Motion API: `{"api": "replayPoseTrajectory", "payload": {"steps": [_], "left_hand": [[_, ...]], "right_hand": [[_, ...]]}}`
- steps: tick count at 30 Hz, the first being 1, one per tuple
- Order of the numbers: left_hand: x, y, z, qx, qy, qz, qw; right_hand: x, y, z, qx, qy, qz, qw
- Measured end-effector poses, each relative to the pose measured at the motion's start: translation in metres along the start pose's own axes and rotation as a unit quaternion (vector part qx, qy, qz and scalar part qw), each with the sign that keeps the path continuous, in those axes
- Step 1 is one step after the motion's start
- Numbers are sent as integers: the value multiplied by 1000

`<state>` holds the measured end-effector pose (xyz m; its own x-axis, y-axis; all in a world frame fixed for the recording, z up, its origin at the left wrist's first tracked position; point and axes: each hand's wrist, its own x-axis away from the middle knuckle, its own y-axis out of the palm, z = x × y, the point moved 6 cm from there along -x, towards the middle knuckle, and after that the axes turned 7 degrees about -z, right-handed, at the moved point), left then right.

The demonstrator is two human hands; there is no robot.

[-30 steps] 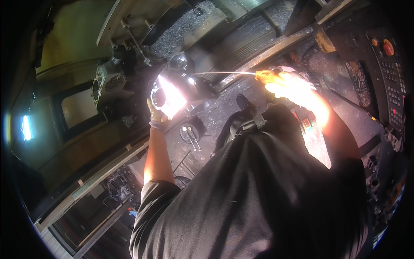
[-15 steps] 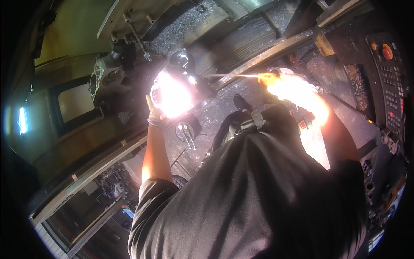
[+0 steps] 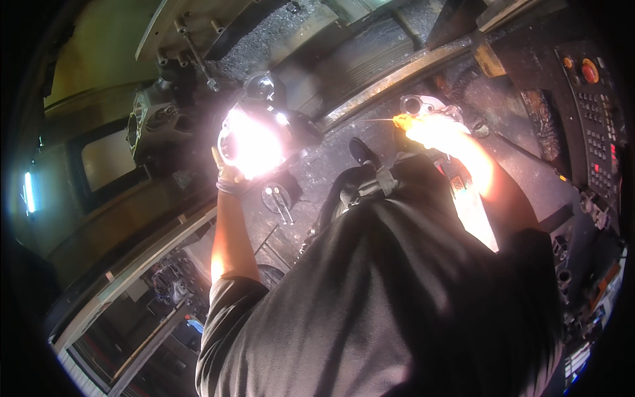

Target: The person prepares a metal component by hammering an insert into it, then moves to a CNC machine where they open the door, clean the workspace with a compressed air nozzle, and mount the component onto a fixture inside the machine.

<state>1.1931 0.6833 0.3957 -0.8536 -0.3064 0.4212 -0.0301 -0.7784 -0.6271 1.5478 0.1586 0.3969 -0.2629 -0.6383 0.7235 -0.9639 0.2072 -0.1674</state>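
On the left, my gloved left hand (image 3: 228, 173) is closed on the lower left edge of a metal casting (image 3: 266, 89). Glare whites out the casting's middle; a round opening and a dark flank still show. My right hand (image 3: 440, 135), overexposed and apparently gloved, is closed around the orange end of a thin rod-like tool (image 3: 377, 120). The rod points left toward the casting, its visible tip apart from it. What the right palm covers is washed out. Just beyond that hand lies a pale metal part with round holes (image 3: 417, 104).
Another casting (image 3: 155, 122) sits at the left inside the machine. Metal chips (image 3: 264, 40) cover the bed at the top. A metal rail (image 3: 390, 83) crosses diagonally. A control panel (image 3: 595, 119) with buttons stands at the right. A round dark part (image 3: 276, 198) is below the held casting.
The rod now shows shorter and fainter, its tip farther from the casting. More of the pale part beyond my right hand shows. The whole view has shifted slightly; both hands keep their grip.
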Motion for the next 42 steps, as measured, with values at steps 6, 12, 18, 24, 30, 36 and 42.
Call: {"api": "replayPoseTrajectory", "payload": {"steps": [6,12,18,24,30,36,42], "left_hand": [[-5,7,24,180,-5,7,984],[-7,17,85,719,16,-51,693],[-13,18,93,727,64,-93,678],[-16,18,96,728,75,-113,672],[-16,22,98,731,79,-121,668],[-19,28,102,736,82,-128,660],[-15,26,105,733,87,-132,662]], "right_hand": [[-33,12,10,87,-60,-16,994],[4,-24,-36,16,-186,58,981],[55,-53,-62,-113,-133,58,983],[76,-44,-71,-157,-123,-126,972],[83,-45,-44,-145,-79,-67,984],[78,-42,-74,-80,-128,39,988],[80,-41,-79,-100,-147,15,984]]}}
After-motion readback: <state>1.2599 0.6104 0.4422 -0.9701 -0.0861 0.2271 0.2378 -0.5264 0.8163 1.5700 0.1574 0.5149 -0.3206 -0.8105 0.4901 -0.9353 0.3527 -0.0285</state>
